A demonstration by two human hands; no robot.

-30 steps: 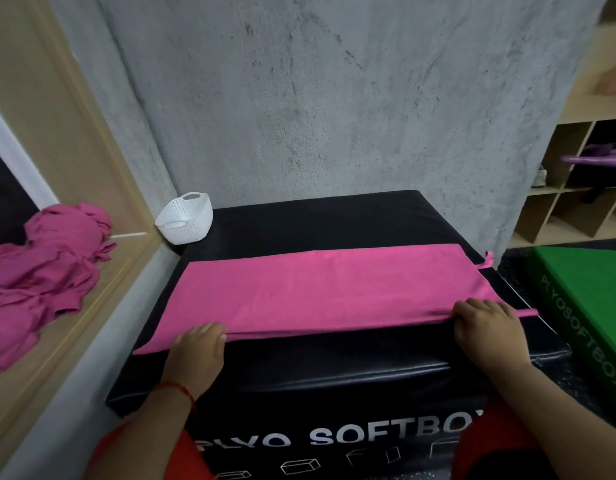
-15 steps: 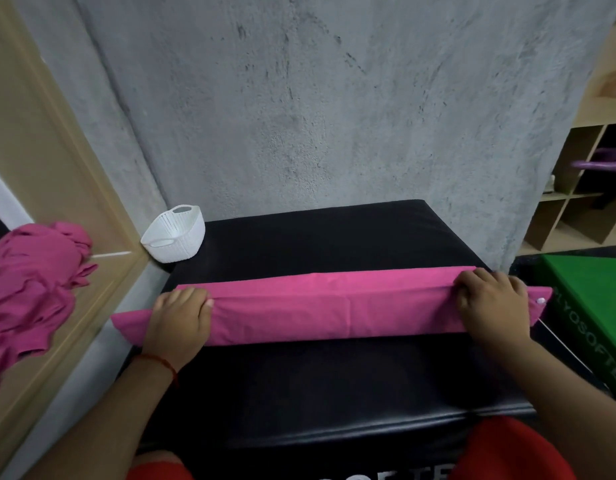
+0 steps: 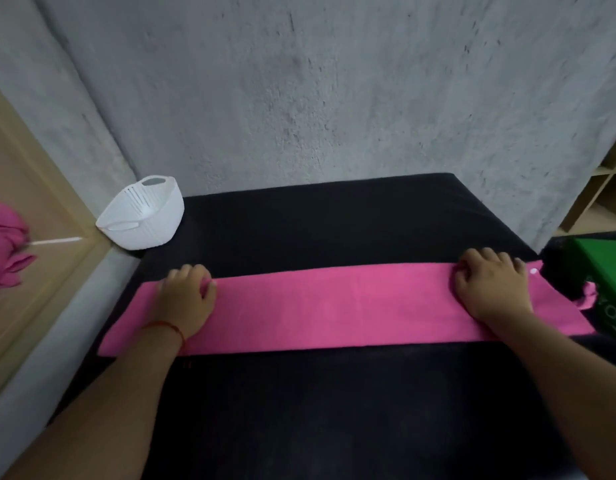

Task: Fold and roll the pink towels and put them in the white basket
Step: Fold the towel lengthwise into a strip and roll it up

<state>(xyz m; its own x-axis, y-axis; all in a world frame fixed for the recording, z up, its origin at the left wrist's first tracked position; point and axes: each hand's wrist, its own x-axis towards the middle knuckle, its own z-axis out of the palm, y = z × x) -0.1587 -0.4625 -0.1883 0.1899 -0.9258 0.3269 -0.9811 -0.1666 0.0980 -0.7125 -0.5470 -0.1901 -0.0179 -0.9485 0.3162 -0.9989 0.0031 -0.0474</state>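
Pink cloth, matte and finely napped, lies as one long narrow band across the box [image 3: 334, 220]: this towel [image 3: 334, 306] is folded lengthwise, edges fairly square, a faint crease down its middle and a small loop tag trailing off its right end; so the folding looks close to done, by my reading. Rolling has not begun, since no coil shows at either end. The basket [image 3: 143, 216] holds nothing that can be seen; it sits tilted at the box's far left corner, well apart from the towel; white, hard plastic, slotted walls, cut-out handles. A pile [image 3: 5, 244] of more pink cloth, crumpled and limp, waits on the wooden ledge at far left; most of the task is therefore left.

The left hand [image 3: 185, 299] rests near the towel's left end, the right hand [image 3: 490, 289] near its right end; both lie palm down with fingers curled over the far edge, pinching the top layer as far as can be told.

The box is black, padded, smooth and slightly sheened; soft footing, so the band should roll without sliding. Behind it stands a rough, mottled grey wall [image 3: 334, 98]; a green box [image 3: 607, 265] sits just beside on the right.
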